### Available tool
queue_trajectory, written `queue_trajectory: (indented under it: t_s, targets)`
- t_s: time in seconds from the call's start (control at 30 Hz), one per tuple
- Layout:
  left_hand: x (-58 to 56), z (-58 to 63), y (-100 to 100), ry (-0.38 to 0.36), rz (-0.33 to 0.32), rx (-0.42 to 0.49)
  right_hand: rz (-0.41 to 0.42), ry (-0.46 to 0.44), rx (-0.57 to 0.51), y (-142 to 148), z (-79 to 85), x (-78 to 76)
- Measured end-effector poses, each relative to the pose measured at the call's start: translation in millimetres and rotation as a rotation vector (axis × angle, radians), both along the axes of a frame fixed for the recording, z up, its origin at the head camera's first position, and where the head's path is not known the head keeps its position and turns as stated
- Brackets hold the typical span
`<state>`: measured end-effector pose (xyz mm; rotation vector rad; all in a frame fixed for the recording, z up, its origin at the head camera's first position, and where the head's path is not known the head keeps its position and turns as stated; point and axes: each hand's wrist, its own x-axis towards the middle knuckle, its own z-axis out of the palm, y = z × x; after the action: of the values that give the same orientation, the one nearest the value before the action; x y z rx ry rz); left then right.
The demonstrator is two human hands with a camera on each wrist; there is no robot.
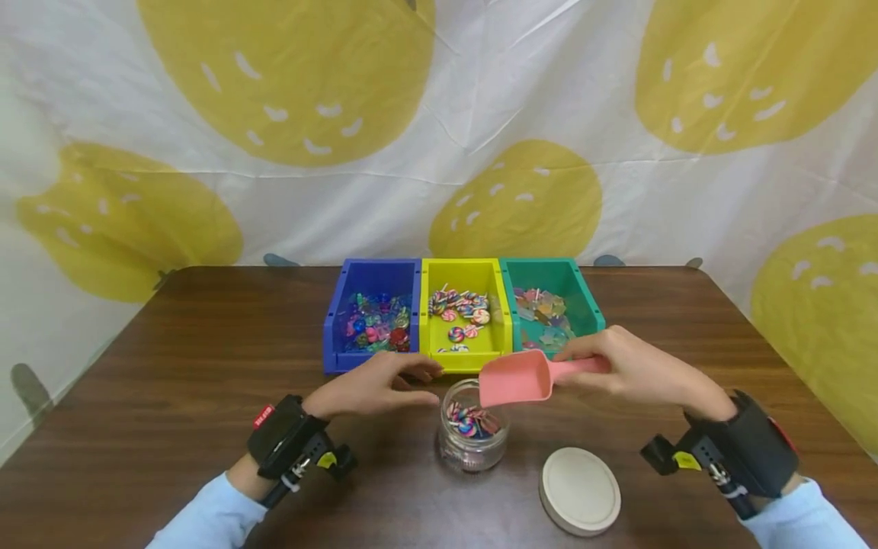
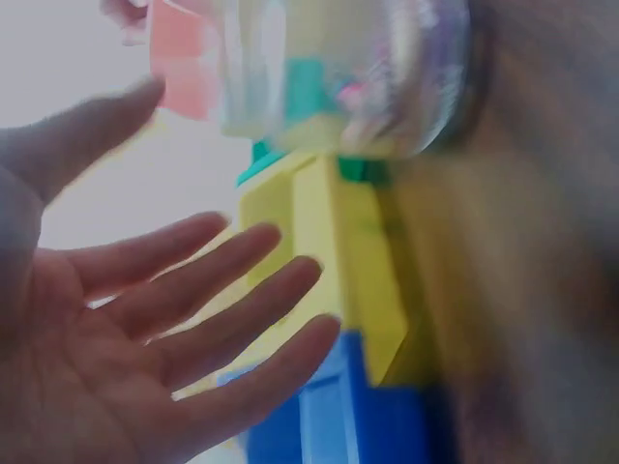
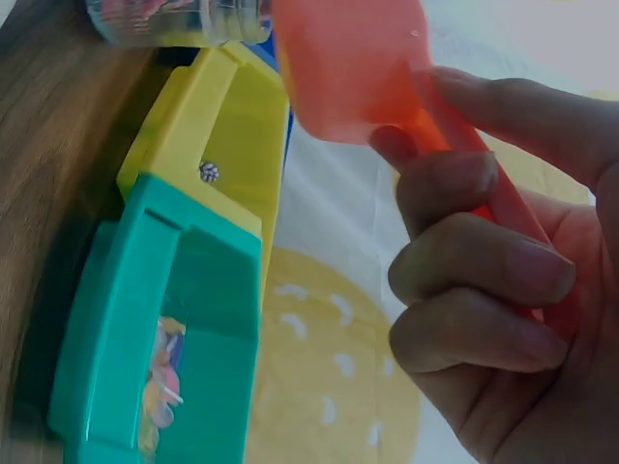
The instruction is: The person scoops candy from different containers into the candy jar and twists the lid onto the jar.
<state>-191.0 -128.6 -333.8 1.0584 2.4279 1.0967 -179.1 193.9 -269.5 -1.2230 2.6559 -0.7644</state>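
In the head view my right hand (image 1: 627, 366) grips the handle of a pink scoop (image 1: 516, 379), whose blade hangs over the rim of a glass jar (image 1: 473, 450). No pieces show in the scoop there. Inside the jar lie lollipop-shaped charms (image 1: 469, 421) with colourful swirls. My left hand (image 1: 380, 383) is beside the jar on its left, thumb and fingers spread and holding nothing. The left wrist view shows the left palm (image 2: 126, 358) with fingers apart, short of the jar (image 2: 338, 87). In the right wrist view, curled fingers (image 3: 474, 251) wrap the scoop handle.
Behind the jar stand three joined bins: a blue bin (image 1: 336, 358) with shiny coloured pieces, a yellow bin (image 1: 432, 362) with more lollipop charms, and a green bin (image 1: 590, 305) with pale translucent pieces. A cream lid (image 1: 581, 490) lies on the brown table (image 1: 206, 366), right of the jar.
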Motion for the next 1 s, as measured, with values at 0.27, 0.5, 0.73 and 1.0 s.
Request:
queue_trajectory:
  t_s: [0.27, 0.5, 0.73, 1.0]
  targets:
    - [-7.3, 13.2, -24.2, 0.257, 0.438, 0.089, -0.027, 0.082, 0.012, -32.7, 13.7, -22.9]
    - [-14.0, 15.6, -41.9, 0.32, 0.795, 0.104, -0.013, 0.107, 0.111, -81.4, 31.3, -43.1]
    - [-25.7, 6.8, -51.3, 0.125, 0.826, 0.027, -0.012, 0.11, 0.227, -129.2, 38.5, -55.7]
    - [-34.4, -4.0, -52.1, 0.031, 0.753, -0.035, -0.039, 0.413, 0.562, -180.9, 27.3, -49.7]
